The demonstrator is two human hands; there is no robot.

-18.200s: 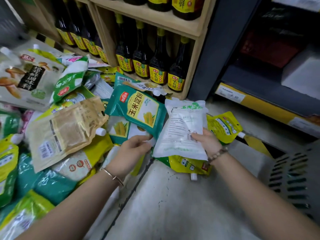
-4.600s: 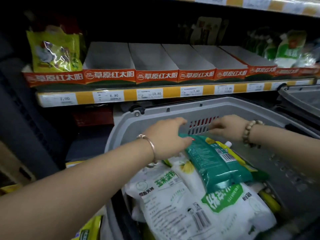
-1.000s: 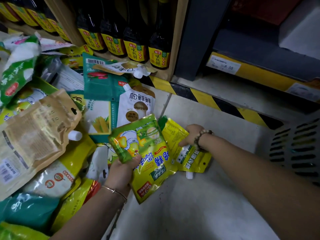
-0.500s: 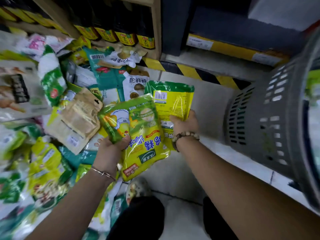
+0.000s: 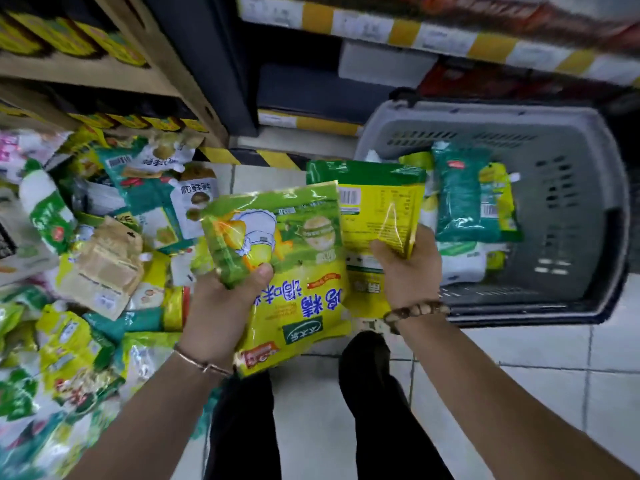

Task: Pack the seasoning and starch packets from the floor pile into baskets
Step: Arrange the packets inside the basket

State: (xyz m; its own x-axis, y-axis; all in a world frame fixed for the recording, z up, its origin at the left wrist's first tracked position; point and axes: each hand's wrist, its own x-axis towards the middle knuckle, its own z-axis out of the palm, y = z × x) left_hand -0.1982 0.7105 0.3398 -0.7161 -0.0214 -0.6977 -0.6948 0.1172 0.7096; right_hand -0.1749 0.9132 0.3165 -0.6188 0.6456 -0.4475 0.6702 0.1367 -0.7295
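Carrying looks like the step in hand: fingers of the left hand (image 5: 221, 306) curl round a green-yellow packet (image 5: 298, 258), and those of the right hand (image 5: 410, 268) pinch a yellow packet (image 5: 379, 206). Just right of those fingers sits the basket (image 5: 585, 209); next, both packets need swinging over its rim and releasing.

Wears a thin metal bangle (image 5: 202, 363) at seven o'clock, a brown bead bracelet (image 5: 415, 311) at four, black trousers (image 5: 242, 431) at six.

Forearms extended forward, left grip (image 5: 221, 306) and right grip (image 5: 410, 268) both clenched
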